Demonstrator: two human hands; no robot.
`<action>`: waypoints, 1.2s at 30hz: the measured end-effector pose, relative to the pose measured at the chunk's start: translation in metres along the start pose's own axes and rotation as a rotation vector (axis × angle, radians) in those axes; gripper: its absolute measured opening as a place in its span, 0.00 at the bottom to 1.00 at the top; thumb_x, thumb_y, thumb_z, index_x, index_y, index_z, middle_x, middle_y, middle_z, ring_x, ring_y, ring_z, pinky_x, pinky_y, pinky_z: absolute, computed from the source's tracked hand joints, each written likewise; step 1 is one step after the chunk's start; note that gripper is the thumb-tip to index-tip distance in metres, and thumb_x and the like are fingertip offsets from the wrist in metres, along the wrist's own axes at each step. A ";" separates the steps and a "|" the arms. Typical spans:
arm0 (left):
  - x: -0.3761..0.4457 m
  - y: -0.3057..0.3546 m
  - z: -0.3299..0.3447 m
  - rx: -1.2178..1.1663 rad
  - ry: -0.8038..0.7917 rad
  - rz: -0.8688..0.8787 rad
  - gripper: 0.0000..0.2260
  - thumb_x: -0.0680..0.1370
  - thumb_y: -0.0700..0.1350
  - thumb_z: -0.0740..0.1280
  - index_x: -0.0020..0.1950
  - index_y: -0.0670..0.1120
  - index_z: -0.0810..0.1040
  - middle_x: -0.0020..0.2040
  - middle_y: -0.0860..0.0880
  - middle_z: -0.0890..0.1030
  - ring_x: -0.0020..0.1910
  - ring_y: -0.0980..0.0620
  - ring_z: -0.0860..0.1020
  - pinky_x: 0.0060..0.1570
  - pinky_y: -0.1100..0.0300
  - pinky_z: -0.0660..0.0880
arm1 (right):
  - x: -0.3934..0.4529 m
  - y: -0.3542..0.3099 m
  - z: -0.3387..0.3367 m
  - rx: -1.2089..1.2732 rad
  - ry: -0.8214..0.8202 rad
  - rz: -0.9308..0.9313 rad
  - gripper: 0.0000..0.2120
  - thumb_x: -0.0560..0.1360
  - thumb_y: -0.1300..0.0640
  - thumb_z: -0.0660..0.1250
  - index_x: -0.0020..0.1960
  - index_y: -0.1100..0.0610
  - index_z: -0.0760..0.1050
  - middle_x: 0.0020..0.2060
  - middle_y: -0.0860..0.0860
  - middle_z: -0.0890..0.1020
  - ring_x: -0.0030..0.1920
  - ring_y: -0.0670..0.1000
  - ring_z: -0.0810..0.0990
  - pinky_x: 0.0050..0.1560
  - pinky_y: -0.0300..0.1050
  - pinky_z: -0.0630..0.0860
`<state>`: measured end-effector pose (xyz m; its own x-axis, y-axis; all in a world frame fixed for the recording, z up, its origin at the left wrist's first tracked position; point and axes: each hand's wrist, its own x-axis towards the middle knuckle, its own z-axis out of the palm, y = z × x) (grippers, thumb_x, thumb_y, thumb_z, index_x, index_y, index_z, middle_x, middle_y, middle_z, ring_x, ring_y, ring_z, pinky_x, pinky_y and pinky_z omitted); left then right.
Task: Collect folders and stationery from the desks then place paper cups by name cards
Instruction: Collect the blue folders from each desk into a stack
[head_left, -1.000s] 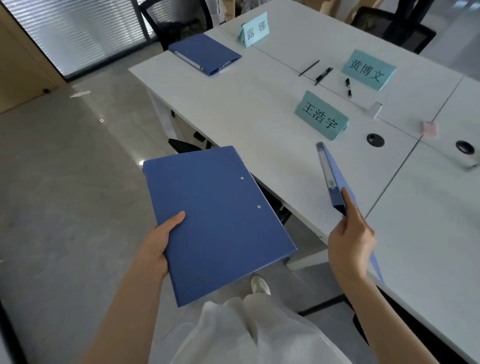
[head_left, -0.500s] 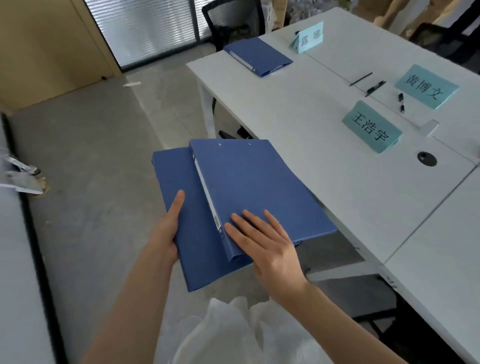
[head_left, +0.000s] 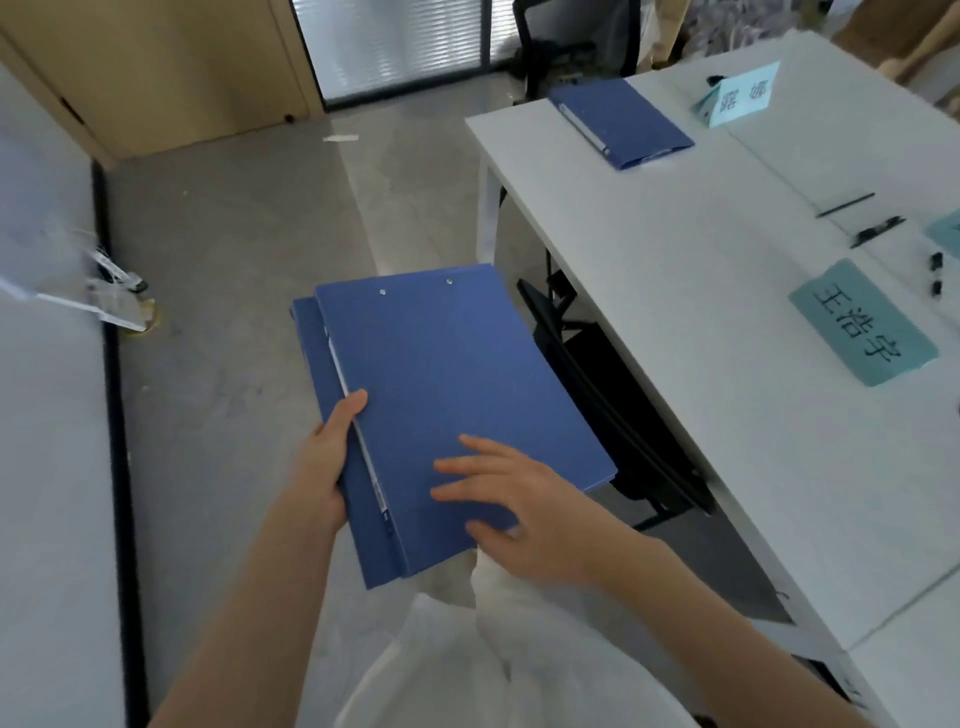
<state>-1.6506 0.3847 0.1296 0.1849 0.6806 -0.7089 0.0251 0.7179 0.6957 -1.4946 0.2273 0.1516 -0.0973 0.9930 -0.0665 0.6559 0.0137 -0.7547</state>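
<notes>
Two blue folders (head_left: 441, 374) lie stacked in front of me over the floor, nearly squared up. My left hand (head_left: 327, 457) grips the stack at its left edge, thumb on top. My right hand (head_left: 519, 499) rests flat on the top folder near its lower right corner, fingers spread. A third blue folder (head_left: 621, 122) lies on the far corner of the white desk (head_left: 675, 291). Teal name cards stand on the desk: one near (head_left: 862, 322), one far (head_left: 740, 96). Pens (head_left: 878, 231) lie between them.
A black office chair (head_left: 571, 47) stands behind the desk's far corner. Black frame parts (head_left: 597, 374) sit under the desk edge. At my left is a grey partition with a clear clip holder (head_left: 111, 296). Open grey floor lies ahead.
The second folder came from my right hand onto the first folder, and the two are now aligned. My view has turned left, away from the desk.
</notes>
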 end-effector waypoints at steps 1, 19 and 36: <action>0.007 0.005 0.000 0.007 0.012 -0.002 0.20 0.74 0.57 0.71 0.60 0.47 0.79 0.52 0.45 0.85 0.48 0.43 0.84 0.40 0.52 0.79 | 0.010 0.008 -0.013 0.004 0.106 0.030 0.18 0.77 0.59 0.64 0.65 0.49 0.76 0.68 0.42 0.72 0.74 0.39 0.59 0.71 0.29 0.55; 0.133 0.142 0.073 -0.060 0.020 -0.019 0.15 0.78 0.56 0.63 0.56 0.48 0.79 0.44 0.46 0.86 0.43 0.44 0.83 0.40 0.50 0.78 | 0.230 0.151 -0.162 1.031 0.124 0.742 0.17 0.78 0.42 0.63 0.63 0.48 0.75 0.54 0.47 0.85 0.53 0.51 0.84 0.53 0.53 0.80; 0.340 0.364 0.061 0.086 -0.195 -0.002 0.24 0.69 0.45 0.73 0.64 0.46 0.76 0.53 0.45 0.85 0.48 0.43 0.85 0.41 0.49 0.82 | 0.499 0.169 -0.198 0.605 0.428 0.635 0.26 0.74 0.36 0.63 0.69 0.43 0.68 0.57 0.41 0.81 0.55 0.46 0.82 0.58 0.53 0.79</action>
<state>-1.5183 0.8686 0.1484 0.3709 0.6322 -0.6802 0.1080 0.6981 0.7078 -1.2835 0.7480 0.1201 0.5003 0.7549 -0.4240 -0.0147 -0.4822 -0.8759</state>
